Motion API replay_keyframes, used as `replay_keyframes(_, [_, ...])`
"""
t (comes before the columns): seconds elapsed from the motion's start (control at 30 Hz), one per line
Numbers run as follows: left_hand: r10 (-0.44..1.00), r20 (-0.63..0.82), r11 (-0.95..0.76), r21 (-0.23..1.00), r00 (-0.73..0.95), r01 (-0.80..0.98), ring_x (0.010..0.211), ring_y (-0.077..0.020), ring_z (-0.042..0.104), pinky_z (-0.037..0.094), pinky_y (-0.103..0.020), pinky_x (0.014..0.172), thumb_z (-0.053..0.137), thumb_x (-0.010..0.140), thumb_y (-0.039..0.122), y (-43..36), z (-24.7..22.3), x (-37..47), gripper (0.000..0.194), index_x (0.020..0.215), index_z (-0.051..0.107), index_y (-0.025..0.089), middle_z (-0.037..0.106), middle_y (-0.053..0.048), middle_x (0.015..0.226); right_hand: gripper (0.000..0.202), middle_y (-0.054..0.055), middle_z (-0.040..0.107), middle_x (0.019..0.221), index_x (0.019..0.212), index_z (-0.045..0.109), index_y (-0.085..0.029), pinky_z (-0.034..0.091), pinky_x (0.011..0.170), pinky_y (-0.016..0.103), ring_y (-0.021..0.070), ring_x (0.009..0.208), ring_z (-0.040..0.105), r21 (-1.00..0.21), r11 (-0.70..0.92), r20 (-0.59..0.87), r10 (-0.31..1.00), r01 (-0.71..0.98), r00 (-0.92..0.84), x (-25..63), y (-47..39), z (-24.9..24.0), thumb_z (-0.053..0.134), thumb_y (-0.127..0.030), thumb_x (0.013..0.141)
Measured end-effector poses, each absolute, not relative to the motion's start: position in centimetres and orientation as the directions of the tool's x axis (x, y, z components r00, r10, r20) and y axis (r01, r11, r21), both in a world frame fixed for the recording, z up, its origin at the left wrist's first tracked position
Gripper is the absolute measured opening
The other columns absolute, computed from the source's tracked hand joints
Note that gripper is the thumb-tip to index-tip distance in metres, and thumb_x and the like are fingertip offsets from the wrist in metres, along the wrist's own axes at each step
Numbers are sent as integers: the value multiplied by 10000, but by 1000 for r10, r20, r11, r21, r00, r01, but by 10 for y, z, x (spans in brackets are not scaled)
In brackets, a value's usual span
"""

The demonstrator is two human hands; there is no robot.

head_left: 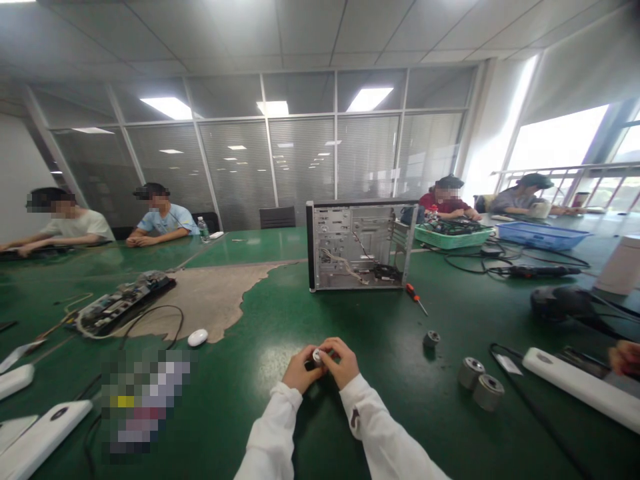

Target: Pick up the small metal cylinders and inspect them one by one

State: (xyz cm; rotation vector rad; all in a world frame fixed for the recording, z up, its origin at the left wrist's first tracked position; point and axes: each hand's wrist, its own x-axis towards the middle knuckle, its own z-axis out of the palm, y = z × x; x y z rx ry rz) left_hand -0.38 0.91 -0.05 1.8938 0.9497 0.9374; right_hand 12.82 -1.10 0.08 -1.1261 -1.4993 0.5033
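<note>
Both my hands are together over the green table, the fingers closed round a small round silver-white part (317, 357) with dark marks on its face. My left hand (300, 371) grips it from the left, and my right hand (343, 363) has thumb and fingertips on its right side. Its lower part is hidden by my fingers, so its exact kind does not show. To the right lie a small metal cylinder (431, 339) and two larger ones, a grey cylinder (471, 373) and another grey cylinder (488, 393), touching or nearly so.
Ahead stands an open computer case (360, 247), with an orange-handled screwdriver (416, 298) by its corner. A circuit assembly (127, 303) lies left, near a white oval case (197, 338). Right are a green basket (453, 240), blue basket (545, 237), cables, a power strip (585, 387) and another person's hand (625, 359).
</note>
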Motion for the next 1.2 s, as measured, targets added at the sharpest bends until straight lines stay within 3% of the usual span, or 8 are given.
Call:
replay_keyframes(0.2, [880,254,-392,866,401,312,790,-169,549,400,-253,722,600,587,212,8,1,-3,308,888,556,166,617,-21,832,183,38,583,755,722,599,-166,414,558,221,128,657,528,-852,422,494,843,309,212,133,-2,-4,495,-310,677])
replay_keyframes(0.3, [907,257,-374,855,333,358,792,-171,551,400,-261,733,591,593,211,9,1,-4,290,879,558,180,620,-12,825,190,27,589,707,743,591,-170,413,560,233,130,626,524,-854,343,455,857,392,242,148,6,-11,472,-308,690])
replay_keyframes(0.47, [950,271,-311,853,152,419,864,-188,539,382,-301,803,595,590,220,17,-7,-9,330,914,546,176,608,-39,896,88,24,592,719,642,608,-211,392,655,265,151,709,519,-647,260,426,903,717,58,177,14,-27,521,-223,645])
replay_keyframes(0.57, [954,287,-297,859,88,417,894,-188,530,377,-314,822,590,594,216,24,-13,-13,350,935,529,162,589,-59,943,85,31,590,788,654,620,-232,375,690,279,166,785,506,-552,234,366,930,800,-19,186,14,-32,536,-222,643])
replay_keyframes(0.9, [955,280,-295,843,103,449,1024,-190,456,319,-319,895,526,529,0,28,-20,-16,539,1035,469,173,520,-66,1071,181,43,573,864,778,616,-221,370,720,283,175,837,494,-533,265,316,943,804,-102,196,12,-33,510,-182,636])
replay_keyframes(1.2, [958,269,-284,845,100,452,1006,-192,468,303,-321,902,512,528,-12,29,-22,-14,526,1021,475,169,540,-63,1034,176,1,594,842,773,608,-279,353,710,272,159,830,499,-474,327,349,922,817,-166,189,8,-28,497,-183,676])
